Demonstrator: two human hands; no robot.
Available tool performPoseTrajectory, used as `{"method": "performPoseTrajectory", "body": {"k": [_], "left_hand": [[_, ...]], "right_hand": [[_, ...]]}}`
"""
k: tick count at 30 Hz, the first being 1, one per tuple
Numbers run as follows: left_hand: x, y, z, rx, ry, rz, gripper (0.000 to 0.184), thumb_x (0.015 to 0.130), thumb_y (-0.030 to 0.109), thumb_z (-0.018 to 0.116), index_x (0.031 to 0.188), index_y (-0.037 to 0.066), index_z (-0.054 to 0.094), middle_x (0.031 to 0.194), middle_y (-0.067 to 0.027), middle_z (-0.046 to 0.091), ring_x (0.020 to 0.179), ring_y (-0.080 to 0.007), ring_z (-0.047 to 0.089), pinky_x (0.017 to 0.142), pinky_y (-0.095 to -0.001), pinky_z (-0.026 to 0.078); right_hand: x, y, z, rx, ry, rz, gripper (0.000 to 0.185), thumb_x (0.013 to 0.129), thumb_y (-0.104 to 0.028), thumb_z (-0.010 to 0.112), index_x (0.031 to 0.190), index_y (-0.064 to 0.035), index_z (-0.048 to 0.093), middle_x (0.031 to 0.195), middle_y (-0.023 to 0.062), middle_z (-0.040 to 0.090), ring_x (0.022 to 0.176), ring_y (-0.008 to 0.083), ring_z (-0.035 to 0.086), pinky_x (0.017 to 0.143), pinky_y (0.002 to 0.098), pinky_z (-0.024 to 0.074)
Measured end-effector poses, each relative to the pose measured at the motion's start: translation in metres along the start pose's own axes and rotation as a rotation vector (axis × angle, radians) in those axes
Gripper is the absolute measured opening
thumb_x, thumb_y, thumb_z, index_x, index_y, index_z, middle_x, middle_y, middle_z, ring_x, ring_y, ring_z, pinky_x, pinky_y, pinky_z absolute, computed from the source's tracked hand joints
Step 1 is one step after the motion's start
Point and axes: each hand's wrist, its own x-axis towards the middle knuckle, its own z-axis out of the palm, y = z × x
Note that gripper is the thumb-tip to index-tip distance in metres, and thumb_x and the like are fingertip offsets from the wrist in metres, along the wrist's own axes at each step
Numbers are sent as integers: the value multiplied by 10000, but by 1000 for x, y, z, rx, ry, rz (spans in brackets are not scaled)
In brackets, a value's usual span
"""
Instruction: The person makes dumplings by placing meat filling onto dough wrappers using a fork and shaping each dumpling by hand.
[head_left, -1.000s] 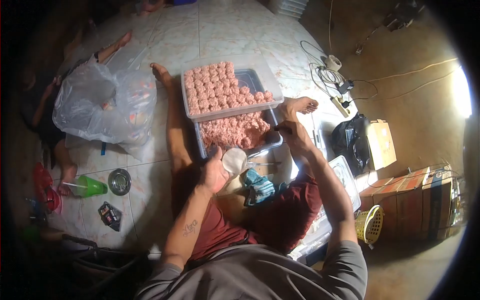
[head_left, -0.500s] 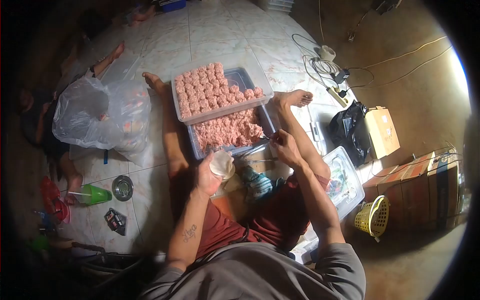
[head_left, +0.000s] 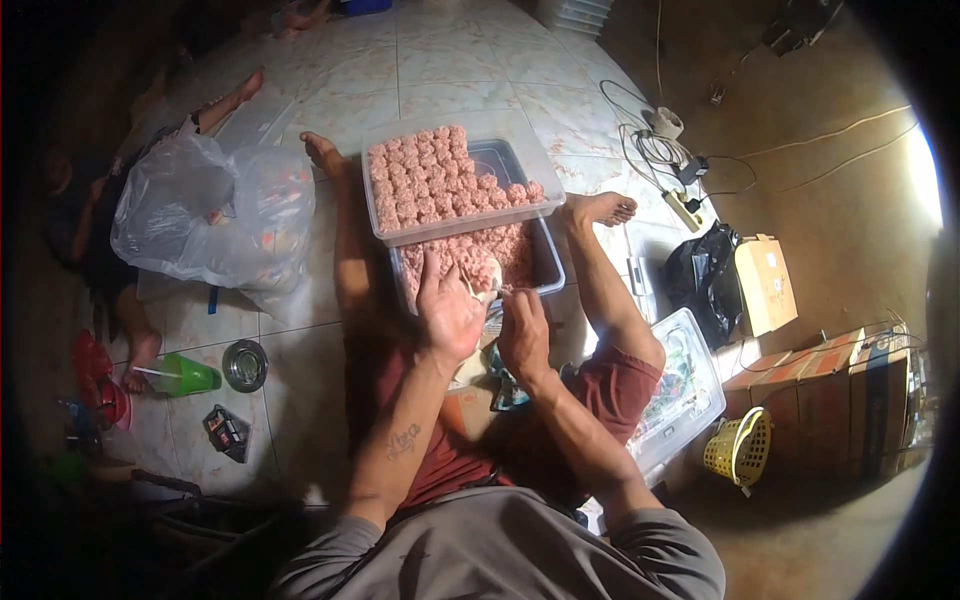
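My left hand (head_left: 450,315), palm up with fingers stretched forward, supports a thin pale dough wrapper (head_left: 493,285). Pink minced filling lies against the wrapper, partly hidden by the fingers. My right hand (head_left: 525,332) is closed around a slim utensil whose tip meets the filling; its exact kind is hard to make out. Just beyond both hands, a lower tub (head_left: 556,262) contains loose pink mince (head_left: 515,243). Across its far side sits a clear plastic container (head_left: 553,190) with rows of shaped pink mince pieces (head_left: 418,175).
At the left are a large plastic bag (head_left: 170,215), a green cup (head_left: 192,374) and a glass ashtray (head_left: 245,366). On the right stand a clear bin (head_left: 705,385), a yellow basket (head_left: 738,447), cardboard boxes (head_left: 815,400) and cables (head_left: 650,145). Another person's leg (head_left: 235,100) shows at left.
My left hand has moved forward and right with the wrapper, over the lower tub. My right hand has come left and down, bringing the utensil and mince to the wrapper.
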Motion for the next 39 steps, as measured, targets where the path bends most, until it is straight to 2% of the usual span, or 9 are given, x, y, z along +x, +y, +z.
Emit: {"method": "performPoseTrajectory", "body": {"k": [9, 14, 18, 25, 27, 28, 30, 35, 39], "left_hand": [[-8, 31, -24, -68, 184, 26, 832, 992, 698, 392, 1438, 4, 506, 1360, -196, 612, 1225, -365, 591, 1079, -540, 458], [-2, 49, -79, -98, 23, -49, 847, 969, 730, 422, 1395, 3, 508, 1304, -256, 615, 1223, -403, 590, 1101, -559, 443], [-9, 44, -61, 225, 15, -157, 919, 966, 767, 370, 1416, -26, 489, 1283, -220, 640, 1106, -356, 664, 957, -514, 548], [-7, 42, -40, 293, 53, -305, 1012, 954, 813, 280, 1489, -33, 432, 1288, -201, 656, 1006, -289, 695, 861, -394, 572], [11, 49, -86, -118, -484, -536, 1038, 940, 832, 274, 1529, -16, 388, 1375, -223, 609, 1003, -288, 689, 842, -411, 561], [4, 50, -65, -117, -487, -538, 1038, 940, 832, 274, 1529, -16, 388, 1375, -223, 609, 1003, -288, 689, 842, -411, 561], [-17, 53, -30, 382, -49, -443, 1050, 930, 843, 278, 1571, 13, 329, 1452, -251, 548, 1010, -308, 683, 824, -419, 555], [-3, 53, -47, 114, 8, -349, 990, 942, 797, 375, 1546, 13, 358, 1532, -235, 473, 1067, -362, 657, 854, -488, 551], [-2, 55, -55, -201, -60, -298, 981, 937, 786, 408, 1542, 14, 368, 1547, -246, 445, 1107, -382, 645, 911, -493, 533]], "right_hand": [[-14, -15, -19, -153, -304, -104, 337, 831, 15, 583, 1161, -42, 625, 1089, 184, 607, 943, 397, 629, 773, 479, 547], [-10, 3, -34, 94, -270, 44, 185, 902, 27, 613, 1080, -10, 646, 969, 195, 640, 841, 382, 633, 720, 466, 514], [29, -13, -55, 188, -231, 200, 121, 926, -1, 613, 1044, 6, 641, 941, 212, 655, 876, 424, 655, 741, 450, 521], [46, 5, -41, 44, -367, -114, 105, 917, -1, 598, 1014, -4, 638, 960, 211, 657, 910, 421, 654, 772, 468, 516], [45, 12, -35, 83, -191, 1, 82, 921, -8, 592, 991, 1, 633, 961, 215, 656, 921, 424, 651, 769, 482, 511], [44, 16, -33, 82, -188, 0, 82, 921, -8, 592, 991, 1, 633, 961, 215, 656, 921, 424, 651, 769, 482, 511], [40, 28, -29, 170, -119, 123, 79, 918, -4, 587, 986, 7, 626, 959, 220, 653, 902, 433, 644, 756, 499, 501], [32, 63, -37, -358, -380, 177, 121, 968, -99, 510, 1030, -29, 587, 962, 231, 655, 872, 459, 653, 748, 537, 518], [40, 43, -47, -219, -153, 194, 114, 976, -91, 522, 1036, -19, 587, 921, 249, 654, 855, 465, 658, 726, 531, 523]]}}
